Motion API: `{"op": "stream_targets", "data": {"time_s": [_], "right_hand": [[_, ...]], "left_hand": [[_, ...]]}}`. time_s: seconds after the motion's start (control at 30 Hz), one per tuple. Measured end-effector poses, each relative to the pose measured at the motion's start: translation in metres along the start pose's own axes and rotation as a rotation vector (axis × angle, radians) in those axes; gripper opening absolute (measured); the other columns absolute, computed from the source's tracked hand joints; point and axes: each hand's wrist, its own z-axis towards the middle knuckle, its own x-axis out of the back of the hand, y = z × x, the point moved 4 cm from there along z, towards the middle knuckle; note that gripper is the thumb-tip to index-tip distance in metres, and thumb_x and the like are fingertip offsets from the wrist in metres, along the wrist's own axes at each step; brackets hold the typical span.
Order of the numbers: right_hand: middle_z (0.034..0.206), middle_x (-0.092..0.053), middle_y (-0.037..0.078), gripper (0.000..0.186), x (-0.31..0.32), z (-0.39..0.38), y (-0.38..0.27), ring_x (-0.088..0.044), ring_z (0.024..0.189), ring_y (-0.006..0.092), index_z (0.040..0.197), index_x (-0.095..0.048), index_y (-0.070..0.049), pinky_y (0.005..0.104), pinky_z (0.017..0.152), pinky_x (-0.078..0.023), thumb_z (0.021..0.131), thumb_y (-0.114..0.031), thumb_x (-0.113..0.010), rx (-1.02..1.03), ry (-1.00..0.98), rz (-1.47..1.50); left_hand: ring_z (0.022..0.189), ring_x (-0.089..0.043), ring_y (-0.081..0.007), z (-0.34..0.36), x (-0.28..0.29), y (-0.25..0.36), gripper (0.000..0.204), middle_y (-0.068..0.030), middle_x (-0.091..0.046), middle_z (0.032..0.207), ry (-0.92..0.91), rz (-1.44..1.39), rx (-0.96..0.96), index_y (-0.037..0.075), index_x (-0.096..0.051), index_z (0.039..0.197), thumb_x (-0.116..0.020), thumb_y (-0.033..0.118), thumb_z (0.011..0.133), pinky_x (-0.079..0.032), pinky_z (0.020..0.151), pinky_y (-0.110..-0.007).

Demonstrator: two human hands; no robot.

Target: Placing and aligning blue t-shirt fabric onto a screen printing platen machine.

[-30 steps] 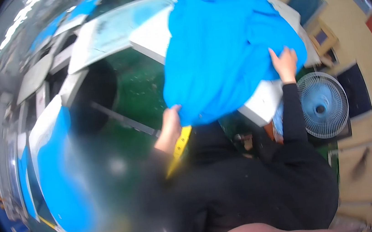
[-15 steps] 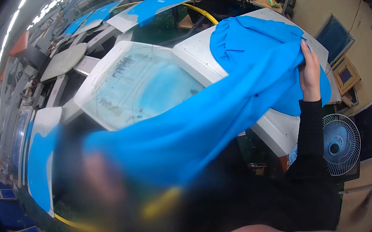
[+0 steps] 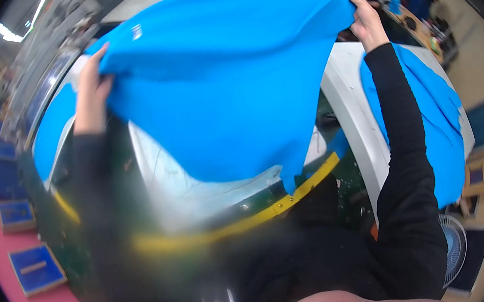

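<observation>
OK, cloth [image 3: 229, 87] btwn L hand [image 3: 91, 89] & R hand [image 3: 366, 19]

You are wearing a black top [image 3: 314, 262], its body spreading below and between your two grips. The right sleeve [image 3: 396, 115] is ending in a snug cuff [image 3: 379, 54] just behind the grip of your right hand [image 3: 368, 23], widening farther from it and showing small creases along the outer edge. The left sleeve [image 3: 94, 174] is beginning below the grip of your left hand [image 3: 91, 87], equally dark, its lower part blurring. Both hands are showing bare beyond the sleeves. A curving white mark [image 3: 218, 300] is standing out on the top, well below the left grip.
</observation>
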Motion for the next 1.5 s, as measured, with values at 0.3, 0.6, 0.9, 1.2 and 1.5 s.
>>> {"op": "stream_targets", "data": {"time_s": [0.3,0.6,0.9,1.2,1.5], "right_hand": [[0.112,-0.058,0.011,0.037,-0.054,0.236,0.017,-0.059,0.098,0.0246,0.125,-0.045,-0.007,0.0449,0.088,-0.045,0.092,-0.021,-0.054,0.434,0.123,-0.419],[0.124,-0.053,0.014,0.053,-0.082,0.143,0.029,-0.053,0.109,0.0248,0.133,-0.040,0.000,0.0384,0.092,-0.043,0.090,-0.025,-0.058,0.192,0.059,-0.111],[0.114,-0.060,0.012,0.041,-0.044,-0.007,0.190,-0.056,0.101,0.0174,0.125,-0.049,0.006,0.0302,0.087,-0.044,0.093,-0.018,-0.054,0.038,0.099,-0.174],[0.124,-0.053,0.020,0.047,0.011,-0.132,0.279,-0.055,0.107,0.0231,0.132,-0.040,0.006,0.0326,0.089,-0.045,0.091,-0.012,-0.054,-0.299,0.179,-0.498],[0.112,-0.061,0.018,0.043,-0.002,-0.166,0.267,-0.060,0.102,0.0279,0.114,-0.062,-0.004,0.0340,0.088,-0.045,0.072,-0.012,-0.071,0.036,-0.058,-1.037]], "left_hand": [[0.048,-0.039,-0.0107,0.143,0.012,0.078,0.016,-0.0029,-0.046,0.064,0.212,0.061,-0.244,0.007,-0.048,0.077,-0.059,0.011,0.087,-0.026,0.037,-0.023],[0.070,-0.060,-0.0176,0.089,0.033,0.063,0.023,-0.0093,-0.060,0.090,0.114,0.079,-0.267,0.001,-0.052,0.104,-0.062,0.012,0.086,-0.050,0.059,-0.025],[0.087,-0.062,-0.0204,-0.014,0.114,-0.101,0.030,-0.0103,-0.062,0.105,0.253,0.001,0.020,0.001,-0.053,0.117,-0.055,0.007,0.088,-0.052,0.074,-0.032],[0.111,-0.053,-0.0264,-0.114,0.174,-0.213,0.071,-0.0218,-0.047,0.130,0.640,0.361,0.140,-0.005,-0.033,0.135,-0.070,0.019,0.079,-0.047,0.089,-0.035],[0.104,-0.058,-0.0249,-0.175,0.129,-0.234,0.076,-0.0206,-0.051,0.126,0.123,0.750,0.181,-0.001,-0.040,0.133,-0.079,0.014,0.070,-0.049,0.086,-0.032]]}}
